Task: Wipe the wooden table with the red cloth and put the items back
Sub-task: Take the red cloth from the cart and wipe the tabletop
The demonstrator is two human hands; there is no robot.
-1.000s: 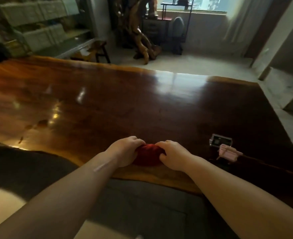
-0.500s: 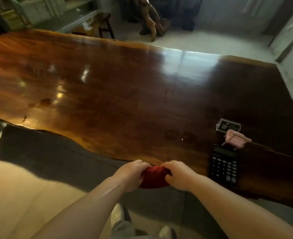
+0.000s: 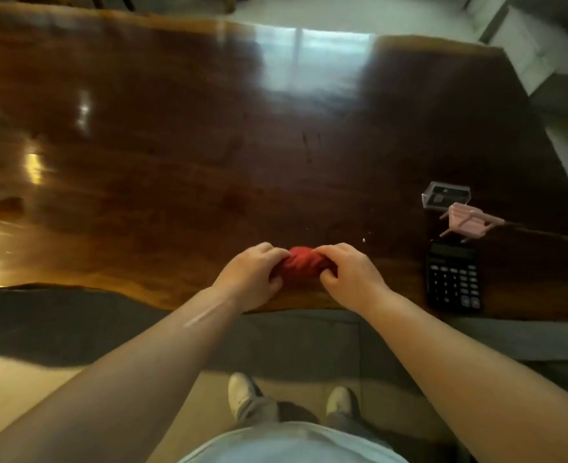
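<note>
A bunched red cloth lies on the glossy wooden table close to its near edge. My left hand grips the cloth's left end and my right hand grips its right end, fingers curled into the fabric. To the right sit a black calculator, a small pink toy chair and a clear plastic case.
The table's near edge is wavy and runs just below my hands. My feet stand on a tan floor beside a dark rug. A pale floor and a white step lie beyond the far right edge.
The view has tilted further down, so my feet and shirt show. Both hands with the cloth have shifted from the table's edge slightly onto its surface.
</note>
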